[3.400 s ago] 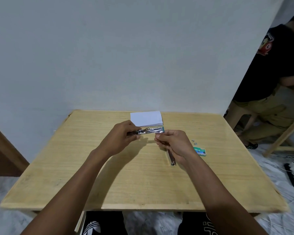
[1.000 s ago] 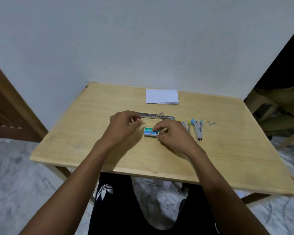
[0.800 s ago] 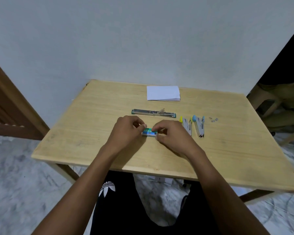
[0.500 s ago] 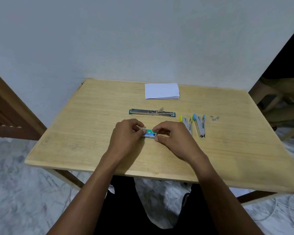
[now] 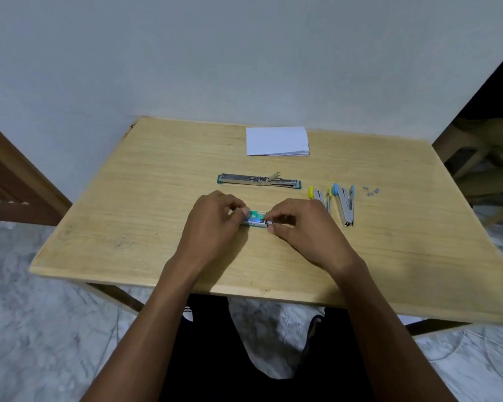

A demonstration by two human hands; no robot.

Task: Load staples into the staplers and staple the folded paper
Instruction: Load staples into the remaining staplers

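On the worktop (image 5: 145, 227), left hand (image 5: 212, 224) and right hand (image 5: 299, 227) pinch opposite ends of the green staple box (image 5: 256, 218), near the opened long stapler (image 5: 259, 181); folded paper (image 5: 276, 140) lies beyond.

Staple box (image 5: 255, 219) mid-table (image 5: 128, 227); long stapler (image 5: 259, 181) behind; paper (image 5: 276, 140) farthest; two staplers (image 5: 336, 203) right
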